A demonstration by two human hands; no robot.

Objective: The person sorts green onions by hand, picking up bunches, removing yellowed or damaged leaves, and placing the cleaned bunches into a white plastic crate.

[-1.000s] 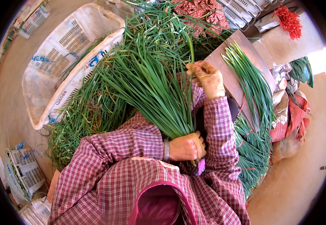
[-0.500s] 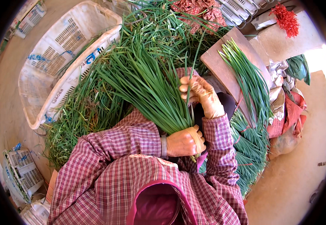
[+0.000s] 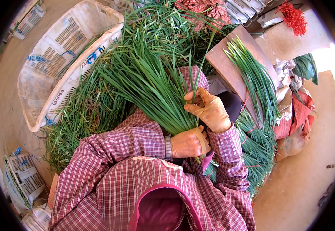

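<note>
My left hand (image 3: 186,144) is wrapped round the base of a thick bunch of garlic chives (image 3: 148,90). The flat green leaves fan out up and to the left, and pale stem ends poke out below the fist. A tan band or piece of glove crosses that hand. Just above it, at the bunch's right edge, my right hand (image 3: 210,111) wears a tan glove. Its thumb and fingers pinch a long chive leaf (image 3: 203,63), which rises toward the board. The lower end of that leaf is hidden by the fingers.
Loose chives (image 3: 86,115) are heaped beyond and left of my lap, beside a white plastic crate (image 3: 65,92). At right, a brown board (image 3: 223,57) carries a smaller chive bunch (image 3: 252,73). Tied bunches (image 3: 258,154) lie below it. Red ties (image 3: 292,19) hang at the far right.
My right hand has come down and slightly right, turning so its back shows more, with the long leaf still in its fingers. The left hand keeps its hold on the bunch.
</note>
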